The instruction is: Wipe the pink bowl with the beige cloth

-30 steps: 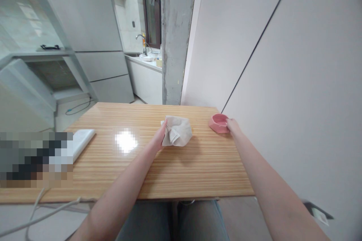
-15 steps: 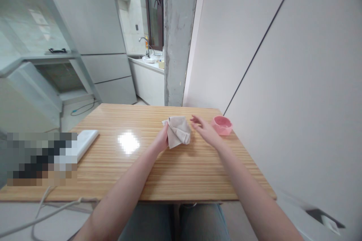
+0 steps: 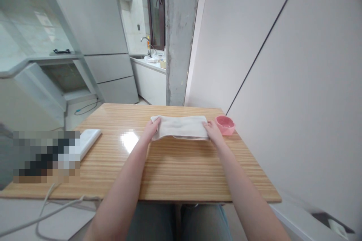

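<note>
A pale beige cloth (image 3: 181, 126) is stretched sideways into a long folded strip just above the wooden table. My left hand (image 3: 152, 128) grips its left end, thumb on top. At the other end, my right hand (image 3: 212, 131) pinches the cloth's right edge. The strip sags slightly along its lower side, and a shadow falls on the wood beneath it. Close beyond my right hand sits a pink bowl-like dish (image 3: 225, 125) with an uneven rim.
The wood-grain table (image 3: 186, 173) meets a pale wall (image 3: 296, 94) on the right. A white flat object (image 3: 89, 139), partly pixelated, lies at the left, with a cable (image 3: 56, 212) by the near left edge. Behind stand a fridge (image 3: 87, 15) and a sink counter (image 3: 148, 79).
The cloth has gone from a crumpled bunch in my left hand to a wide strip. My right hand has taken hold of its right end, and my left hand has shifted left.
</note>
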A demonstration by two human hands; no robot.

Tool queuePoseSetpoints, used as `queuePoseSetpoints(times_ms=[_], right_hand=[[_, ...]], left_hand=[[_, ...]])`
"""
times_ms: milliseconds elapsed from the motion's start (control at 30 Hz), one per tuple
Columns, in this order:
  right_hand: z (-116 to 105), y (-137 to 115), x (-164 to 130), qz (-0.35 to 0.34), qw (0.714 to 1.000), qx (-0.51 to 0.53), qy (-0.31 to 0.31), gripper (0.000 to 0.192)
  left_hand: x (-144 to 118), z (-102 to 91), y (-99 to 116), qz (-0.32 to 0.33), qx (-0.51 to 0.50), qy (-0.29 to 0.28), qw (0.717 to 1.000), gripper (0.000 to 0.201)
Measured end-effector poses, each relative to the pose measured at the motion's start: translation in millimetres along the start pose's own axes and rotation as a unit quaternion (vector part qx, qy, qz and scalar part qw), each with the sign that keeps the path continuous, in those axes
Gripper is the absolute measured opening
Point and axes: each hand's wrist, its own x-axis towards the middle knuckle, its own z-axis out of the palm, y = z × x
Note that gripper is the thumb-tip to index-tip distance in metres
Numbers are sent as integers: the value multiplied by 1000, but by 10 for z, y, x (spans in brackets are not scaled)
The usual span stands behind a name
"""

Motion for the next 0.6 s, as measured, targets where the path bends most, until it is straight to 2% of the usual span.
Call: queuePoseSetpoints(times_ms=[100, 167, 267, 400, 500, 600], right_hand=[[-67, 139, 25, 30, 998, -63, -8, 15], [-61, 167, 1, 24, 995, -91, -35, 15], [-67, 145, -25, 17, 985, -154, -71, 12], [-109, 99, -26, -3, 974, -220, -43, 7], [-117, 74, -26, -23, 964, -262, -26, 12], [-121, 44, -38, -1, 943, -333, -28, 18]], left_hand=[[22, -164, 11, -10, 93, -14, 996, 28], [11, -194, 6, -4, 123, -28, 992, 20], [16, -185, -6, 16, 182, -13, 983, 11], [67, -162, -26, 32, 249, 8, 968, 10], [98, -147, -44, 38, 292, 12, 956, 16], [113, -139, -60, 41, 334, 11, 942, 20]])
